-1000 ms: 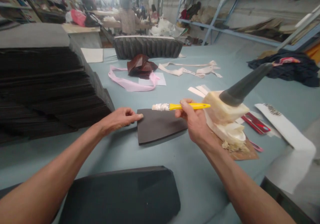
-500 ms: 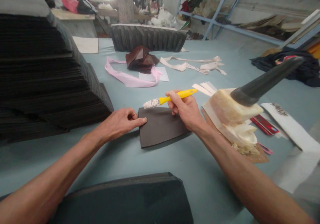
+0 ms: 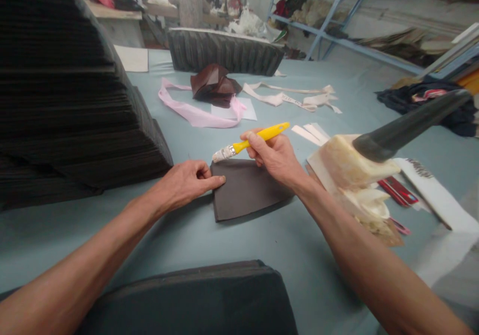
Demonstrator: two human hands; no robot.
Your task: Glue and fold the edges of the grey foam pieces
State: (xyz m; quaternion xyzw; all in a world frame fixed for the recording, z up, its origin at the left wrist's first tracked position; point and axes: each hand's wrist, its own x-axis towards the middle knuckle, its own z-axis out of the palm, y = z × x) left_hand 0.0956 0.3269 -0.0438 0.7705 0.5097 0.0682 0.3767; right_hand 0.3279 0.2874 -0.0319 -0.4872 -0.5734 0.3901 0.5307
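Observation:
My right hand (image 3: 271, 154) grips a yellow-handled brush (image 3: 250, 142), its whitish bristles touching the far left corner of a dark grey foam piece (image 3: 245, 189) lying flat on the blue-grey table (image 3: 224, 235). My left hand (image 3: 186, 181) rests at the piece's left edge, forefinger stretched onto it and the other fingers curled, pinning it down. Right of the piece stands a glue-crusted container (image 3: 350, 168) with a dark cone-shaped spout (image 3: 407, 124), on a brown board.
A tall stack of black sheets (image 3: 67, 110) fills the left. Another dark foam pile (image 3: 194, 300) lies at the near edge. Pink ribbon (image 3: 194, 113), brown leather scraps (image 3: 213, 84), cream strips (image 3: 295, 98), a ribbed black stack (image 3: 224, 51) and red tools (image 3: 398, 191) lie around. People work in the background.
My right hand has carried the brush left and down from the glue container until its bristles meet the foam piece's far corner. My left hand stays on the piece's edge.

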